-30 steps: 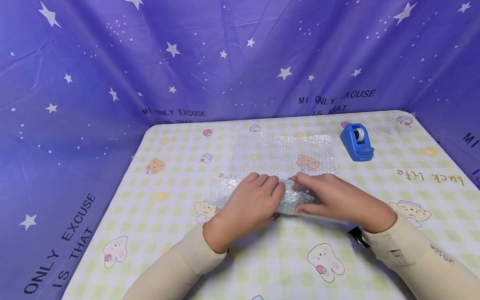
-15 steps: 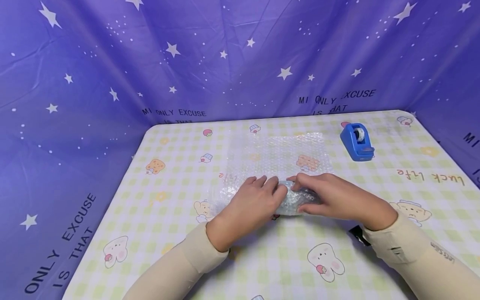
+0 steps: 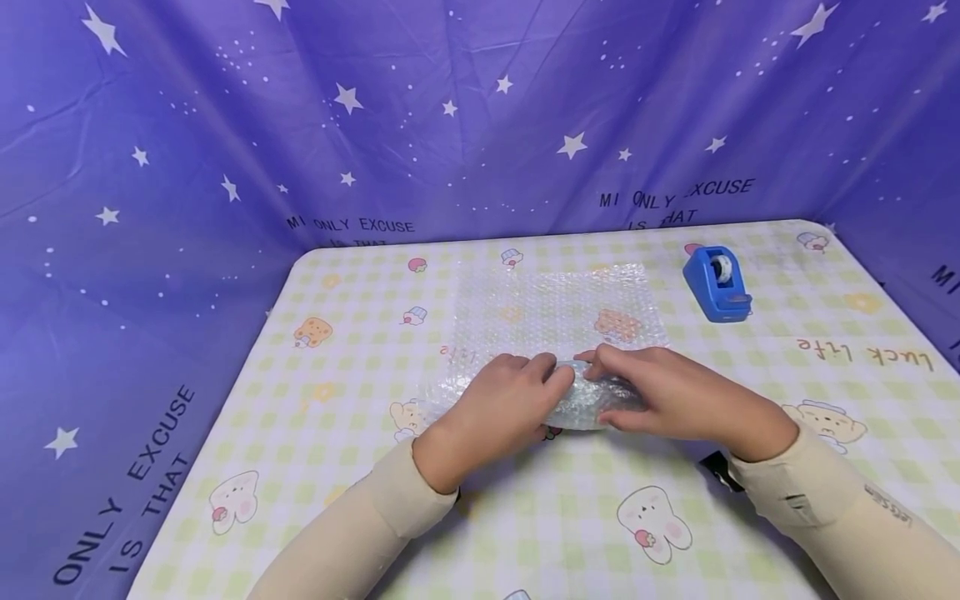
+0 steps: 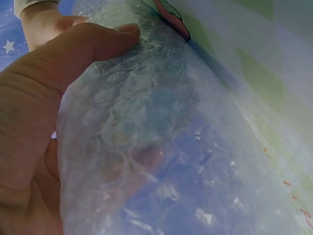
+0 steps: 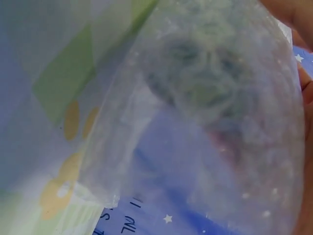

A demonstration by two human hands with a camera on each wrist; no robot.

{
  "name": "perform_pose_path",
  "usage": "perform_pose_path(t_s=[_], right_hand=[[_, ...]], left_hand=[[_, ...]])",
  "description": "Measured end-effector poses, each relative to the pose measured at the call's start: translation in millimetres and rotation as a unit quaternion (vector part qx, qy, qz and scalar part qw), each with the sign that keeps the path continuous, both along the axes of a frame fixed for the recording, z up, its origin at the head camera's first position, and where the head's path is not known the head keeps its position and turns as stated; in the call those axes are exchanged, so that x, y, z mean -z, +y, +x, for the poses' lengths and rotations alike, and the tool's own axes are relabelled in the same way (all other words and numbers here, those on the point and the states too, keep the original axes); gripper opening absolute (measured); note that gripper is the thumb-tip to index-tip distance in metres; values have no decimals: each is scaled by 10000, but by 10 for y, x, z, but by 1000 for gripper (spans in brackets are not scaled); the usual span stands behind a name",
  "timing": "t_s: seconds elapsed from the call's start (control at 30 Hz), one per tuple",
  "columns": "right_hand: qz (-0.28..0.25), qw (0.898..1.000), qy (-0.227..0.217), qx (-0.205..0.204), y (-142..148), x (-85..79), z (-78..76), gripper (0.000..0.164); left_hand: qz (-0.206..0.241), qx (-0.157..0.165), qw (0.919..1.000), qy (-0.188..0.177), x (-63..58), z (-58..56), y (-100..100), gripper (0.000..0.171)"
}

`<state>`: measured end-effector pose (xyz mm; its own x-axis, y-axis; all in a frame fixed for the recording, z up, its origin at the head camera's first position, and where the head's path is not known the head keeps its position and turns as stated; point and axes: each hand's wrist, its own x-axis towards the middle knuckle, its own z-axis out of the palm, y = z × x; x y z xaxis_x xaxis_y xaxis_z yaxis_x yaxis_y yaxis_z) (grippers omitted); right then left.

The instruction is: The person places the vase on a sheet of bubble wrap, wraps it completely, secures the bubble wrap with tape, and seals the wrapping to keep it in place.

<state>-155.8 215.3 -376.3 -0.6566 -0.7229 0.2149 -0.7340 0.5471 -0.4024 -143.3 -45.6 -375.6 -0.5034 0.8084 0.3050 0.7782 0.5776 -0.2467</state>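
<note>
A sheet of bubble wrap (image 3: 555, 308) lies flat on the table, and its near end is rolled around a pale, glassy blue-green item (image 4: 151, 107) that only shows blurred through the layers. My left hand (image 3: 506, 400) grips the left part of the roll, fingers over the top and thumb on the near side. On the right part, my right hand (image 3: 660, 387) holds the roll (image 3: 585, 400) between thumb and fingers. The left wrist view has the left thumb (image 4: 98, 44) pressed on the wrap. At the right wrist view's edge, some fingers (image 5: 298, 19) lie along the bubble wrap.
A blue tape dispenser (image 3: 717, 285) with a roll of tape stands at the back right of the table. The checked tablecloth (image 3: 360, 333) carries printed cartoon figures. A purple starry curtain (image 3: 420, 108) encloses the far side and both flanks.
My left hand has shifted slightly to the right along the roll, its fingers a little lower. The flat bubble wrap behind it has slid slightly left. My right hand keeps its hold.
</note>
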Motion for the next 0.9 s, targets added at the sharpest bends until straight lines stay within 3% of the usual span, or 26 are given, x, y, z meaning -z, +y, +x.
perform_pose_path(t_s=[0.47, 0.73, 0.9], right_hand=[[468, 9973, 507, 268, -49, -20, 60, 67], [575, 9927, 1026, 257, -109, -41, 141, 79], [608, 9922, 1045, 307, -137, -27, 164, 81]], left_hand=[[-9, -1, 9995, -319, -25, -63, -21, 55], [-108, -88, 9993, -347, -32, -58, -28, 62], [-95, -77, 9988, -470, -38, -68, -32, 61]])
